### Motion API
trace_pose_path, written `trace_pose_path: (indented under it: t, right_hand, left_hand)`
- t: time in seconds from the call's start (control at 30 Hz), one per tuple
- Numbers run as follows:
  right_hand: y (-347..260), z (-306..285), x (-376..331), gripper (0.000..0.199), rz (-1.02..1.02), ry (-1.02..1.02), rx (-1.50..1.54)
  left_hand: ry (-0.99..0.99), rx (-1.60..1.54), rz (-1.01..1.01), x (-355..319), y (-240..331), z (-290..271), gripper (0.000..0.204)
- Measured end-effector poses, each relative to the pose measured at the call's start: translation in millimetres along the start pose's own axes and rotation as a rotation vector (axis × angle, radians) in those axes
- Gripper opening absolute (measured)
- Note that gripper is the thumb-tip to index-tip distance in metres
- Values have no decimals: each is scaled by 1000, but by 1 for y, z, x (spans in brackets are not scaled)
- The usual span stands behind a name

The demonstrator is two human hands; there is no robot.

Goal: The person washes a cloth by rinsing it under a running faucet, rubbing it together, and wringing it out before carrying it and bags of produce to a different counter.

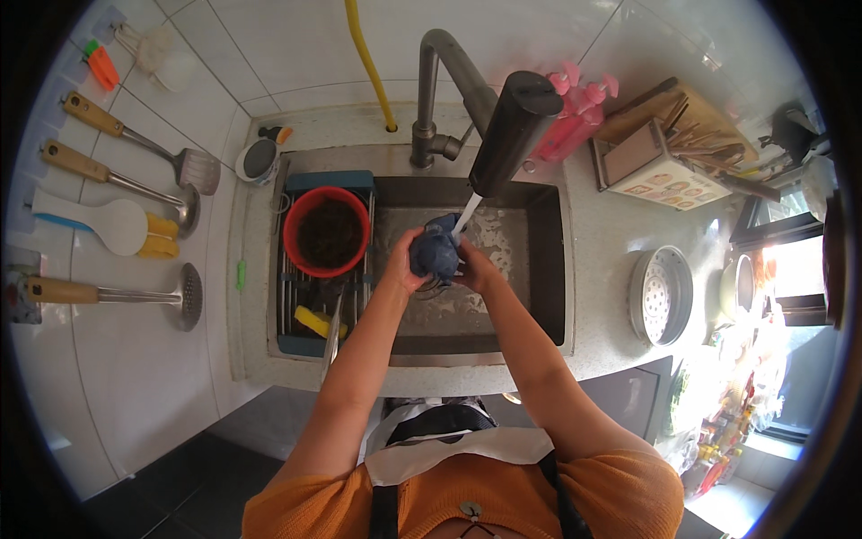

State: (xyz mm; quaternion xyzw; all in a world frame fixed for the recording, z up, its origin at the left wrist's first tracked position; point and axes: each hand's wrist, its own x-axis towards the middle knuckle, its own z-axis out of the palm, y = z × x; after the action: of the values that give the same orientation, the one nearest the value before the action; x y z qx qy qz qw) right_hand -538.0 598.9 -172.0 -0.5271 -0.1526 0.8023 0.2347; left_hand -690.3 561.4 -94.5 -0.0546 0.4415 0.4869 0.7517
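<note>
While water is running from the tap [512,135] in a thin stream, the person is holding a blue cloth [435,253] over the sink [539,260], right under the flow. The left hand [404,260] is closing around the cloth's left side, and the right hand [471,265] is gripping it from the right, so the bundle is sitting squeezed between both palms with its top bulging out above the fingers. The stream is landing on the upper right of the cloth, just beside the right hand. To the left, a red bowl [328,232] with dark contents is resting on a drying rack [292,305] set across the sink's edge, well apart from the hands. A yellow sponge [314,321] is lying lower on that rack.
</note>
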Motion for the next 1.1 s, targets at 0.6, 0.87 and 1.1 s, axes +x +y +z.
trace_pose_path:
  t: [0.6,0.87,1.1]
  right_hand:
    - [-40,25,-33,22,-377,124,-136]
    - [-34,61,-68,22,-921,332,-375]
    - [-4,88,-100,36,-1175,499,-681]
  left_hand:
    - [-36,33,-6,63,-5,-84,32]
    - [-409,-183,82,89,-20,-20,33]
    - [-640,-445,-63,52,-19,7,35]
